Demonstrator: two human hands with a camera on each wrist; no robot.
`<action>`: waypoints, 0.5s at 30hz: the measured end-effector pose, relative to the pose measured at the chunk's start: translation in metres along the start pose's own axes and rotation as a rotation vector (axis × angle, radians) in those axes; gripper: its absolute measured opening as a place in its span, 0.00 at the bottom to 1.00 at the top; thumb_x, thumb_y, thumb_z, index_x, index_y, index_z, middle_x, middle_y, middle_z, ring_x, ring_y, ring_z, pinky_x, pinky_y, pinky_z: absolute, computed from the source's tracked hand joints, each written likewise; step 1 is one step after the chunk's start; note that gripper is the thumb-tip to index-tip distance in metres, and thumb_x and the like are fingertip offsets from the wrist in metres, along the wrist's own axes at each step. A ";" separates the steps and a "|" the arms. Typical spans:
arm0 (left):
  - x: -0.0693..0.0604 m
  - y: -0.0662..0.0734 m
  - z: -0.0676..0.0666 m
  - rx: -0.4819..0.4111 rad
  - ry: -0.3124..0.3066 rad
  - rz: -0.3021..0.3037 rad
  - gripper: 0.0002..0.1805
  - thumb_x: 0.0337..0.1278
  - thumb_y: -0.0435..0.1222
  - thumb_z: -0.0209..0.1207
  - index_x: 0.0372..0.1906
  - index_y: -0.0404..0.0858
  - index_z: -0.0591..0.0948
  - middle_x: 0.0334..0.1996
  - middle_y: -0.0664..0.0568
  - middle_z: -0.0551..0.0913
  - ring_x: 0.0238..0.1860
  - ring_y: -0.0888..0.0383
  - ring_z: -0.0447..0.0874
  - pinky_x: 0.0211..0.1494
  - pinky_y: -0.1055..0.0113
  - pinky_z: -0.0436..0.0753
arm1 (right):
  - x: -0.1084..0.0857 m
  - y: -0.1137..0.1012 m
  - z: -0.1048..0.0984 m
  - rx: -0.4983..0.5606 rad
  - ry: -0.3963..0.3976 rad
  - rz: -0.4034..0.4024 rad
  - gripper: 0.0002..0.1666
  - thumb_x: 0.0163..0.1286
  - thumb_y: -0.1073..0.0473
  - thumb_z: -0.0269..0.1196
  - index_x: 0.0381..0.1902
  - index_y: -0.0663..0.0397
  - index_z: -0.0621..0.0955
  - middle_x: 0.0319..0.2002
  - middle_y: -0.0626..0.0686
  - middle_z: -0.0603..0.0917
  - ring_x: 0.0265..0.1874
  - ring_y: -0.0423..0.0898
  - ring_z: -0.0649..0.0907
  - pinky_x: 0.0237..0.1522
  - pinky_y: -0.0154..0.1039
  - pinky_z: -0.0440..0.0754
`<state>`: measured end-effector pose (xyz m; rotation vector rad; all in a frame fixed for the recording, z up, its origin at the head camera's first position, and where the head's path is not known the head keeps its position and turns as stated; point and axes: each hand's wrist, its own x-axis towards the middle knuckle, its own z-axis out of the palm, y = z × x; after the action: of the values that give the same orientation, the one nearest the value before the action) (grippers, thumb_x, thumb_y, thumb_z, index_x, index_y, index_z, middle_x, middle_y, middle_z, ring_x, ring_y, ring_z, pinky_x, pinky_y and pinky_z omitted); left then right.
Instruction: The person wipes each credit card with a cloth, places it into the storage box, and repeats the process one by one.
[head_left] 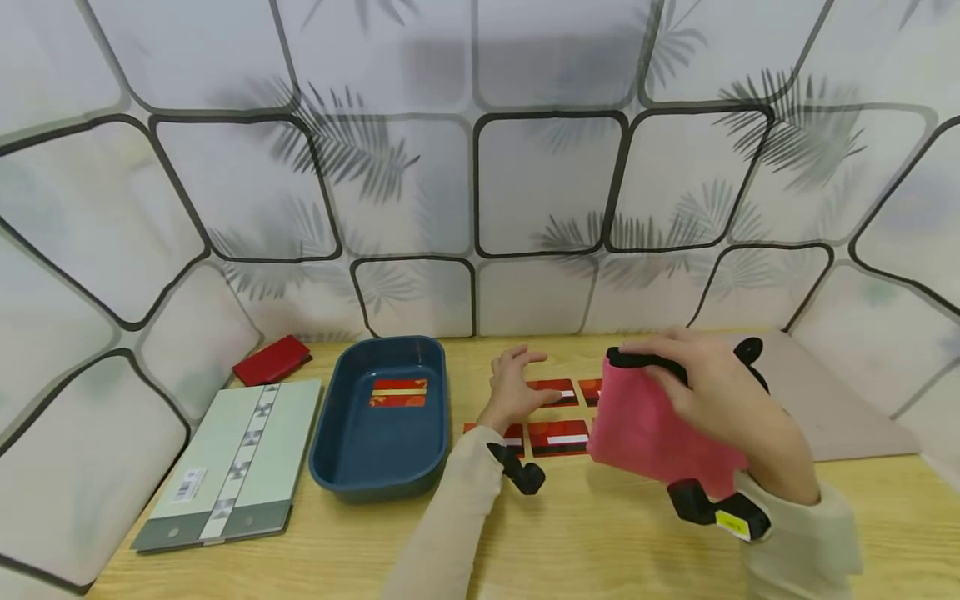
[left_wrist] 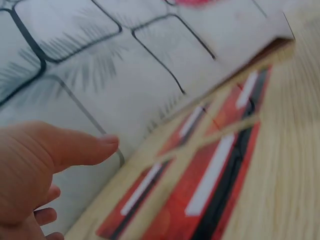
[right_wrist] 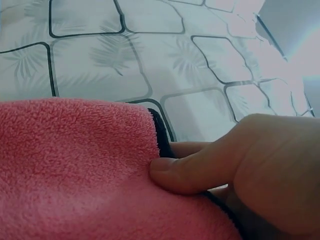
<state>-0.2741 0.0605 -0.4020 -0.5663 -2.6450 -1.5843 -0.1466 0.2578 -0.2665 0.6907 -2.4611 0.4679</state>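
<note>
My right hand [head_left: 708, 379] grips the black-trimmed edge of a folded pink towel [head_left: 648, 425], holding it above the table. The right wrist view shows the thumb pressed on the towel's fleecy face [right_wrist: 75, 160], with the other fingers mostly hidden behind. Left of the towel, my left hand [head_left: 516, 387] hovers with thumb and fingers spread, and nothing is between them. Beneath and beside it lie several red cards [head_left: 558, 446] with white and black stripes, set in two rows. The towel and left hand partly cover these in the head view.
A blue tray [head_left: 378, 467] stands left of the left hand, with a red and gold card [head_left: 399, 392] inside. Further left are a pale green folder [head_left: 285, 433] and a red wallet-like item [head_left: 272, 361]. A pale flat board [head_left: 832, 408] lies at the right; patterned fabric [head_left: 551, 183] hangs behind.
</note>
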 end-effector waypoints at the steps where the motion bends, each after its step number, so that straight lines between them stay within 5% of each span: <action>1: 0.000 -0.003 0.001 0.035 0.003 -0.007 0.32 0.44 0.37 0.73 0.59 0.36 0.77 0.69 0.42 0.62 0.68 0.44 0.54 0.67 0.43 0.62 | 0.001 -0.001 0.001 0.007 -0.005 0.001 0.23 0.56 0.73 0.66 0.49 0.51 0.84 0.40 0.50 0.84 0.36 0.45 0.83 0.36 0.42 0.80; 9: 0.004 -0.014 0.013 0.255 -0.060 -0.086 0.37 0.39 0.44 0.76 0.58 0.34 0.78 0.64 0.43 0.66 0.62 0.45 0.59 0.63 0.55 0.67 | 0.003 -0.006 0.003 0.006 -0.069 -0.007 0.20 0.59 0.72 0.65 0.48 0.51 0.84 0.42 0.48 0.83 0.39 0.44 0.83 0.40 0.46 0.82; 15: 0.003 -0.022 0.013 0.294 -0.060 -0.116 0.30 0.40 0.44 0.75 0.53 0.40 0.82 0.65 0.47 0.67 0.63 0.46 0.57 0.64 0.55 0.64 | 0.002 -0.012 0.008 0.016 -0.076 -0.025 0.20 0.58 0.72 0.66 0.48 0.51 0.84 0.40 0.49 0.83 0.39 0.44 0.82 0.40 0.45 0.81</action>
<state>-0.2809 0.0631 -0.4263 -0.4599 -2.9284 -1.1821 -0.1439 0.2438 -0.2696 0.7583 -2.5193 0.4598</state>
